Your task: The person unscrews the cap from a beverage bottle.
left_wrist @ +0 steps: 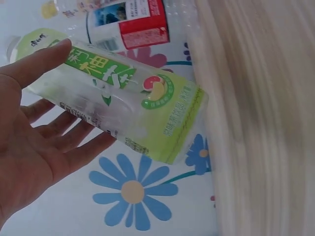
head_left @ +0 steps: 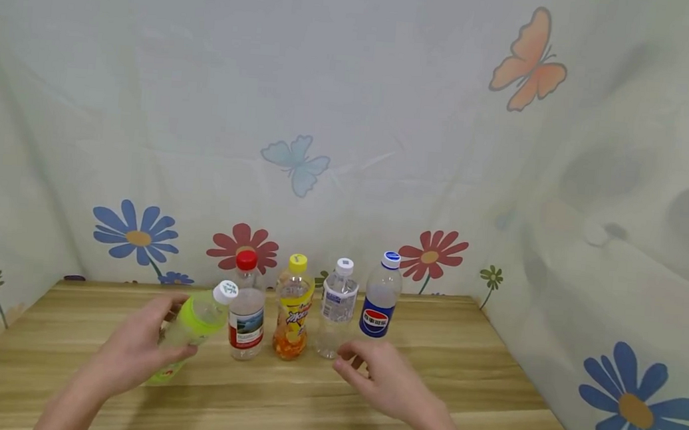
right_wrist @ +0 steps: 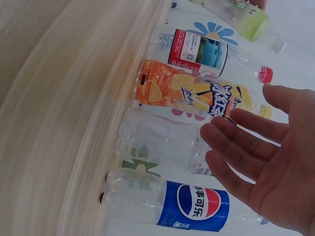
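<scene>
My left hand (head_left: 139, 340) grips a clear plastic bottle with a light green label (left_wrist: 123, 93) and a white cap. Its thumb lies across one side and its fingers are on the other. In the head view the bottle leans, cap to the right, at the left of a row of bottles. My right hand (head_left: 382, 379) holds nothing, its fingers loosely bent in front of the clear bottle with a white cap (head_left: 338, 304). Beside that stands a Pepsi bottle (right_wrist: 194, 204) with a blue cap. Whether the right fingertips touch any bottle, I cannot tell.
An iced tea bottle with a yellow cap (head_left: 293, 315) and a red-capped bottle (head_left: 246, 321) stand upright in the row. All are on a wooden table (head_left: 247, 408). Behind and at the sides hangs a pale cloth (head_left: 354, 76) printed with flowers and butterflies.
</scene>
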Action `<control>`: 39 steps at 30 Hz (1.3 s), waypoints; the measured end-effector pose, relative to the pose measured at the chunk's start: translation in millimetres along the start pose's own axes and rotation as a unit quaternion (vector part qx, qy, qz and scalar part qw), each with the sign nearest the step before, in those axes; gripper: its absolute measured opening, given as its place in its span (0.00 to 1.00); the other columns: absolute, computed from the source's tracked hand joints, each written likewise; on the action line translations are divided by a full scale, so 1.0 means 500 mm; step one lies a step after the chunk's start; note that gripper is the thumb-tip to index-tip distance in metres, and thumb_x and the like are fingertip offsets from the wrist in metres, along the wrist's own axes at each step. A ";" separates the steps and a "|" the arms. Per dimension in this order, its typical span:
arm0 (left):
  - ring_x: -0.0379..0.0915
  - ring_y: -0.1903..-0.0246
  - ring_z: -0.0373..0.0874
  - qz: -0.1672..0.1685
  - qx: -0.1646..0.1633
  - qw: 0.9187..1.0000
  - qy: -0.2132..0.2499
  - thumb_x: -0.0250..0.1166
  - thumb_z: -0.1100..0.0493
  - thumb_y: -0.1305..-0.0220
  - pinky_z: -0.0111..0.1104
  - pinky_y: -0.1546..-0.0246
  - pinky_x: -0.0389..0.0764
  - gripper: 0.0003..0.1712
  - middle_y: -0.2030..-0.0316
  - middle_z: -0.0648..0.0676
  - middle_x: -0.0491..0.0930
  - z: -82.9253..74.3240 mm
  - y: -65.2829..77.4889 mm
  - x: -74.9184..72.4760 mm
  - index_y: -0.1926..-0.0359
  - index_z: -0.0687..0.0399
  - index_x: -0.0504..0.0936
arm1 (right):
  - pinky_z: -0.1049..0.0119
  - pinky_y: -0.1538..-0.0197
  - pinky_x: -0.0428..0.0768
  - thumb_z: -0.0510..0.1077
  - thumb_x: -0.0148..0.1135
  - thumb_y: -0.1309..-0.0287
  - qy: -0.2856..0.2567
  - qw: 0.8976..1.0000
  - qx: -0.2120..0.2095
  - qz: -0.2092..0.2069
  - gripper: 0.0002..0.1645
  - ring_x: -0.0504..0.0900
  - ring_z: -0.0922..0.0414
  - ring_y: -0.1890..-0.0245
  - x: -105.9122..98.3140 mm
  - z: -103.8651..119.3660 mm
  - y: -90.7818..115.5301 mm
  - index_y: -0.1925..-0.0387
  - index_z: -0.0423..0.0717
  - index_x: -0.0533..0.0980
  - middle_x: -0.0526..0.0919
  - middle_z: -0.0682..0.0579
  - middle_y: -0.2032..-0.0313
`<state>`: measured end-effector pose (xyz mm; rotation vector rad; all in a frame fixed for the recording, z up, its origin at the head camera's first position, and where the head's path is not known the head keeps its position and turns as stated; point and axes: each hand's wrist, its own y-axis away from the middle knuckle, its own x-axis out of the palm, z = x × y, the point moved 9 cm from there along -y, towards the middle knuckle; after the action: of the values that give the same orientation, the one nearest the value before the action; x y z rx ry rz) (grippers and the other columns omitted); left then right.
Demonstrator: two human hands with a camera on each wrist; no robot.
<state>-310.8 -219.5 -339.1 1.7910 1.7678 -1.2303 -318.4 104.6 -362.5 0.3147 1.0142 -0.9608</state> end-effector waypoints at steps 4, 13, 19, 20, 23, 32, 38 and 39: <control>0.73 0.54 0.47 0.009 0.012 1.000 -0.009 0.81 0.56 0.55 0.39 0.57 0.79 0.45 0.51 0.51 0.76 -0.024 0.001 0.006 0.38 0.60 0.68 | 0.70 0.62 0.79 0.64 0.51 0.31 0.003 1.000 -0.021 -0.020 0.20 0.78 0.70 0.64 -0.001 0.014 -0.002 0.55 0.57 0.80 0.79 0.71 0.64; 0.74 0.55 0.44 0.055 0.024 0.997 -0.038 0.80 0.55 0.54 0.34 0.57 0.78 0.40 0.52 0.49 0.75 -0.053 -0.001 0.040 0.41 0.59 0.71 | 0.73 0.65 0.78 0.50 0.59 0.31 -0.013 0.994 -0.052 -0.099 0.13 0.78 0.67 0.63 -0.023 0.050 -0.008 0.48 0.53 0.77 0.80 0.63 0.58; 0.74 0.54 0.44 0.061 0.041 0.996 -0.042 0.80 0.54 0.54 0.37 0.53 0.77 0.39 0.51 0.48 0.75 -0.069 -0.005 0.063 0.42 0.57 0.72 | 0.73 0.66 0.78 0.48 0.60 0.32 -0.032 0.990 -0.062 -0.120 0.16 0.78 0.65 0.62 -0.024 0.056 -0.019 0.44 0.51 0.75 0.79 0.62 0.56; 0.74 0.54 0.44 0.062 0.047 0.996 -0.044 0.80 0.54 0.54 0.38 0.53 0.77 0.39 0.51 0.48 0.75 -0.072 -0.005 0.067 0.42 0.56 0.72 | 0.73 0.66 0.78 0.47 0.60 0.32 -0.036 0.990 -0.064 -0.121 0.17 0.78 0.65 0.62 -0.022 0.056 -0.020 0.44 0.51 0.74 0.79 0.63 0.56; 0.73 0.52 0.43 0.068 0.045 0.995 -0.048 0.80 0.55 0.54 0.39 0.50 0.75 0.39 0.50 0.46 0.75 -0.077 -0.008 0.082 0.42 0.55 0.73 | 0.73 0.66 0.78 0.46 0.61 0.32 -0.046 0.989 -0.068 -0.123 0.19 0.78 0.64 0.61 -0.018 0.058 -0.024 0.42 0.50 0.73 0.78 0.63 0.55; 0.73 0.49 0.44 0.089 0.030 0.992 -0.089 0.81 0.53 0.56 0.40 0.46 0.74 0.42 0.47 0.47 0.75 -0.100 -0.017 0.126 0.40 0.52 0.73 | 0.70 0.64 0.80 0.42 0.62 0.34 -0.096 0.982 -0.086 -0.135 0.21 0.80 0.61 0.59 -0.018 0.072 -0.034 0.41 0.48 0.73 0.77 0.61 0.53; 0.74 0.49 0.44 0.097 0.053 0.988 -0.109 0.81 0.52 0.56 0.40 0.47 0.75 0.42 0.47 0.49 0.75 -0.124 -0.015 0.144 0.40 0.55 0.73 | 0.70 0.62 0.80 0.47 0.62 0.33 -0.108 0.981 -0.092 -0.135 0.22 0.80 0.60 0.58 -0.010 0.079 -0.040 0.40 0.47 0.73 0.78 0.58 0.52; 0.74 0.48 0.45 0.097 0.062 0.987 -0.111 0.81 0.52 0.55 0.40 0.47 0.75 0.42 0.47 0.50 0.75 -0.129 -0.014 0.146 0.40 0.56 0.73 | 0.70 0.63 0.80 0.48 0.61 0.33 -0.112 0.980 -0.093 -0.134 0.22 0.80 0.60 0.58 -0.008 0.080 -0.041 0.40 0.47 0.73 0.78 0.58 0.52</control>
<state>-306.2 -123.2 -355.4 1.7659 1.3883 -1.4218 -312.7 69.8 -334.2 -0.0887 0.9445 -1.1075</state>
